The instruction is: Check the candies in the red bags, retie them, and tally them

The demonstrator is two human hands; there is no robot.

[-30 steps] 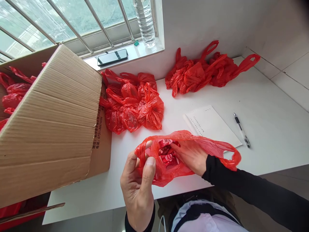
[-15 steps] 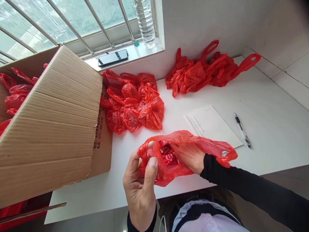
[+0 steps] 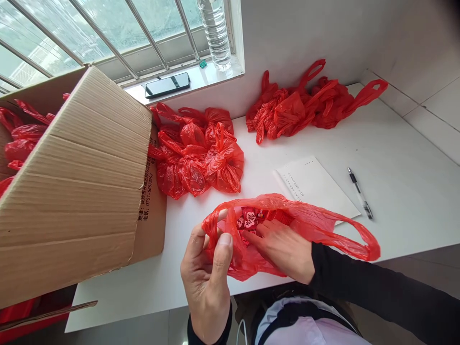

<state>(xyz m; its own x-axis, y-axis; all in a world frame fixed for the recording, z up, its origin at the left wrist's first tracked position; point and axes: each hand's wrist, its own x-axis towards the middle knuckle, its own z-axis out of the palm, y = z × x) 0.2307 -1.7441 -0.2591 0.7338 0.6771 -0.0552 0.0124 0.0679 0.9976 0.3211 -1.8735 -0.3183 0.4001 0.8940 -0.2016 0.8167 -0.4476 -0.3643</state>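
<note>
Both of the person's hands are bare: the left hand [image 3: 205, 282] and the right hand [image 3: 283, 249]. 2 snug black long sleeves end at the wrists. A pale lavender garment with a dark band covers the torso.

— Where's everything on the desk [image 3: 395, 191] from where I'm watching?

— The cardboard box [image 3: 82, 191] sits at the left, tipped on its side, with bags in it. Just right of it lies a heap of tied bags [image 3: 197, 153]; a second heap [image 3: 305, 105] lies further right, against the wall.

— And nearer me?

— The open bag [image 3: 298, 230] lies at the front edge between my hands, left hand [image 3: 206, 282] and right hand [image 3: 283, 249] (small packets inside). Behind it a paper sheet [image 3: 316, 187], the pen [image 3: 360, 193] to its right. The phone [image 3: 167, 85] and bottle [image 3: 215, 33] are on the windowsill.
</note>
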